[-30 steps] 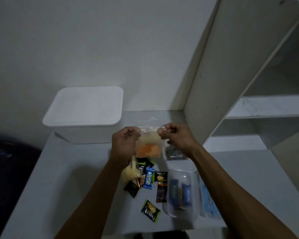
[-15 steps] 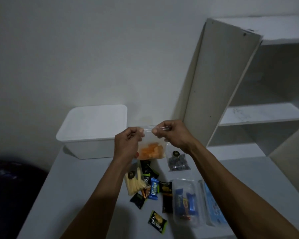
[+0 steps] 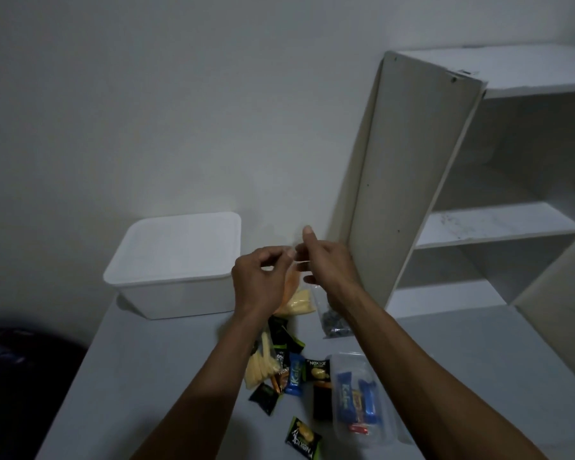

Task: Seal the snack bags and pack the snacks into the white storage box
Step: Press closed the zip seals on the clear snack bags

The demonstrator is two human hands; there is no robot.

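Two hands meet just right of the white storage box (image 3: 176, 263): left hand (image 3: 259, 280) pinches an orange snack bag (image 3: 290, 284), right hand (image 3: 326, 263) fingers spread loose.

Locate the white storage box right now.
In the head view the white storage box sits lid on at the far left of the table, against the wall, just left of the left hand.

Two bare forearms reach up from the bottom edge, with no sleeve, watch or bracelet on either (nothing is worn as far down as the arms show). The left hand (image 3: 261, 277) and right hand (image 3: 326, 260) are gloveless and ringless, with short, plain fingernails.
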